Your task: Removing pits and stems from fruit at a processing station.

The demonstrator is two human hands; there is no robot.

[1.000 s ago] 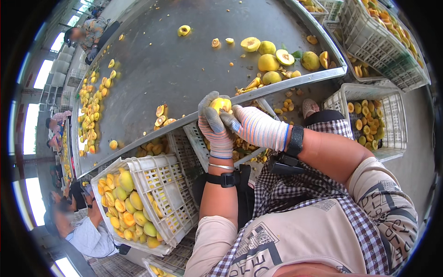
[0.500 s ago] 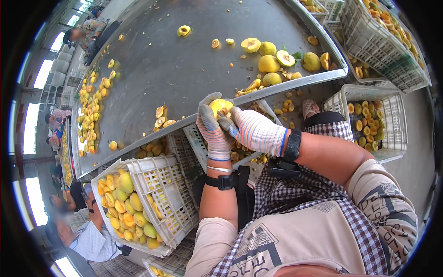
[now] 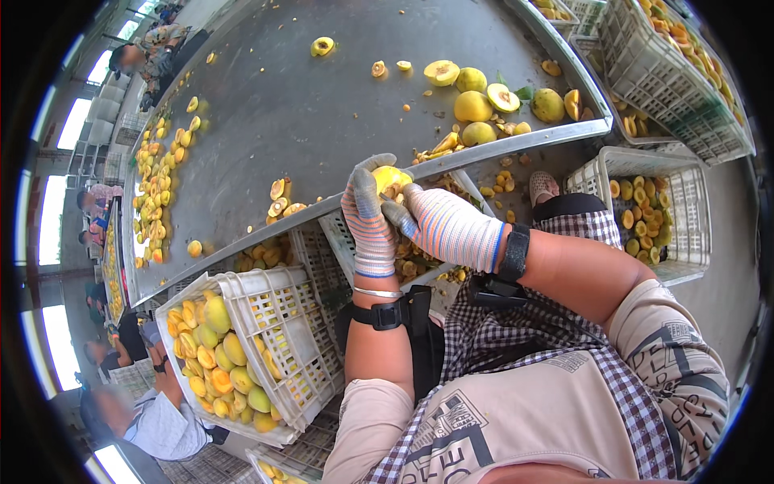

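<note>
1. Fingers of the left hand, in a striped work glove with grey tips, curl up and over a yellow fruit in the head view; they are closed around it from its left and far side, so the fruit sits in the crook just right of them, held up in the air on the near side of the tabletop edge.
2. Right hand comes in from the right, its gloved fingers pressed in under and against the near side of the same fruit. They are closed, but whether they pinch a blade or only the fruit cannot be told; nothing shows between them.
3. Both hands meet on the fruit: the left carries it, the right works at it from below and to the right. The fruit looks nearly round, so no long axis can be read.
4. Beyond the fingers, on the tabletop, lie cut halves and scraps to the left and whole and halved fruit further out to the right.
5. Below and left of the fingers stands a white crate filled with yellow-green fruit; another white crate with orange halves stands well to the right.
</note>
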